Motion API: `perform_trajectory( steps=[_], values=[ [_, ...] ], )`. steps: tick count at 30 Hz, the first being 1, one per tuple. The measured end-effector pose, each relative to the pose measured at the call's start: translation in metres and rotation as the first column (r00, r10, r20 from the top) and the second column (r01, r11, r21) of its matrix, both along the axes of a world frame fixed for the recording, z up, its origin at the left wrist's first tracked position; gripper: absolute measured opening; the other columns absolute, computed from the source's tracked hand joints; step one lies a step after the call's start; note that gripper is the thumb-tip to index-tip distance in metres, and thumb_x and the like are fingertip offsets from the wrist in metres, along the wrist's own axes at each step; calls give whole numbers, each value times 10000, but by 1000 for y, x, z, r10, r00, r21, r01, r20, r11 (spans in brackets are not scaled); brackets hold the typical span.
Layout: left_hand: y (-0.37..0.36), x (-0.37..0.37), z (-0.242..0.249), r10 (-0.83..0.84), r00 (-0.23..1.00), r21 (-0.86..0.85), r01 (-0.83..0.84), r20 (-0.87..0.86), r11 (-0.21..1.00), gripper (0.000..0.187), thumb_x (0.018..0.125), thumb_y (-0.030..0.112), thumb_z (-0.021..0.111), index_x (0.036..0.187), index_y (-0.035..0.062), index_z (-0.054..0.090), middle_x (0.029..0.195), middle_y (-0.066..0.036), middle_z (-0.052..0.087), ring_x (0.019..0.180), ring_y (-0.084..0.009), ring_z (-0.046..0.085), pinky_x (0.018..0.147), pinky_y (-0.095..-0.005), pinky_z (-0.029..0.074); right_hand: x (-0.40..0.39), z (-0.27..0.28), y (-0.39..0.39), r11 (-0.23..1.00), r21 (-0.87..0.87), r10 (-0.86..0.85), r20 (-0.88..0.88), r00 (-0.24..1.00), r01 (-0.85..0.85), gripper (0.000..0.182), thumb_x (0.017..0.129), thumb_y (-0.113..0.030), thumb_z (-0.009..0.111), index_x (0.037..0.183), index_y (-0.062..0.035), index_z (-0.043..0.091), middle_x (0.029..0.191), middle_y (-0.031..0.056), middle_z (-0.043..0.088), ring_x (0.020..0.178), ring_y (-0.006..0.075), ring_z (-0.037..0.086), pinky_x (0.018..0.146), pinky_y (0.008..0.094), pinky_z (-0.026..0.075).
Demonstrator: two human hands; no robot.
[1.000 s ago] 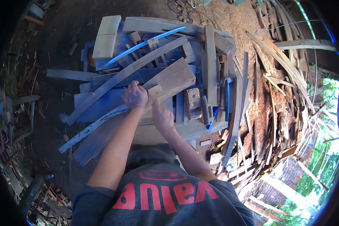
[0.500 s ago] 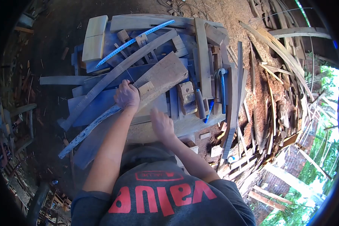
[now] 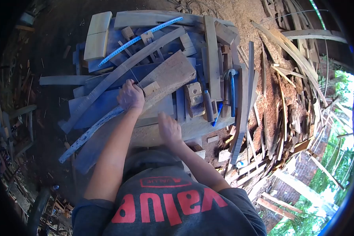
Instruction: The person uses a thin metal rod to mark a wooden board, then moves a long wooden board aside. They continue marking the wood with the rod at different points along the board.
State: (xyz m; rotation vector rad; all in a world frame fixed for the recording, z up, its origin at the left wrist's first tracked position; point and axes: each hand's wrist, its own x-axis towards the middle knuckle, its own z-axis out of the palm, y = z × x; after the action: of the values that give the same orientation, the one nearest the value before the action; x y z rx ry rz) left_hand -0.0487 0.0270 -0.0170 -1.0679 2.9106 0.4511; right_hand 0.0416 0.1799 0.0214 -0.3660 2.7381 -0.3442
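My left hand point(image 3: 130, 96) is closed in a fist at the left end of a thick timber piece point(image 3: 173, 72). A thin dark rod or blade point(image 3: 134, 75) shows just beyond its knuckles; what the fingers grip is hidden. Close by, a small pale wood block point(image 3: 150, 89) lies against the timber. Nearer my body, my right hand point(image 3: 170, 130) hovers over the bench edge with curled, slightly blurred fingers, and anything inside them is out of sight. A long speckled strip point(image 3: 91, 133) runs from beneath my left hand toward the lower left.
A white measuring tape point(image 3: 139, 38) crosses the boards at the back. On the right lie a hammer point(image 3: 232, 92), a chisel-like handled tool point(image 3: 208, 106), a blue pen point(image 3: 218, 114) and a holed wooden block point(image 3: 194, 94). Scrap wood point(image 3: 285, 106) and shavings cover the right-hand ground.
The whole view has shifted very slightly. Both hands keep almost the same place and closed shape; the bench pieces lie as before.
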Motion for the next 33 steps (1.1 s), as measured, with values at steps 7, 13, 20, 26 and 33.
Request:
perform_trajectory(
  steps=[7, 13, 20, 26, 33],
  values=[
    [-2, 0, -2, -5, 1000, 34, 4, 22, 999, 175, 876, 228, 496, 992, 168, 613, 973, -46, 666, 899, -275, 640, 742, -463, 480, -40, -14, -32, 999, -51, 11, -146, 989, -18, 91, 870, -111, 513, 938, -86, 457, 732, 107, 609, 684, 298, 661, 558, 405, 536],
    [0, 3, 1, -16, 1000, 14, 16, 1, 1000, 160, 890, 229, 470, 973, 179, 598, 954, -39, 670, 918, -274, 638, 730, -465, 474, -7, -5, -5, 999, -30, 12, -35, 999, -13, 107, 841, -66, 518, 916, -84, 444, 761, 120, 605, 714, 295, 664, 582, 392, 543],
    [-1, 1, -1, -5, 1000, 20, 5, 4, 1000, 181, 878, 228, 493, 992, 167, 619, 963, -49, 667, 906, -277, 638, 742, -466, 480, -32, -12, -23, 995, -97, 13, -222, 975, -35, 105, 930, -192, 496, 932, -96, 453, 694, 98, 601, 643, 280, 653, 537, 408, 527],
    [-1, 3, -5, -9, 1000, 22, 9, 5, 1000, 186, 876, 239, 487, 989, 173, 620, 978, -50, 671, 910, -274, 639, 758, -464, 479, -12, -4, -8, 1000, -19, -8, -29, 1000, 7, 111, 867, -121, 534, 943, -88, 460, 772, 124, 618, 720, 297, 668, 595, 402, 544],
    [-2, 0, -5, -5, 1000, 24, 5, 21, 1000, 189, 875, 240, 485, 990, 179, 621, 969, -45, 672, 918, -270, 638, 762, -462, 476, -36, -6, -29, 996, -91, -4, -178, 984, -13, 81, 875, -118, 510, 925, -85, 455, 758, 117, 613, 709, 302, 664, 578, 413, 543]
  ],
)
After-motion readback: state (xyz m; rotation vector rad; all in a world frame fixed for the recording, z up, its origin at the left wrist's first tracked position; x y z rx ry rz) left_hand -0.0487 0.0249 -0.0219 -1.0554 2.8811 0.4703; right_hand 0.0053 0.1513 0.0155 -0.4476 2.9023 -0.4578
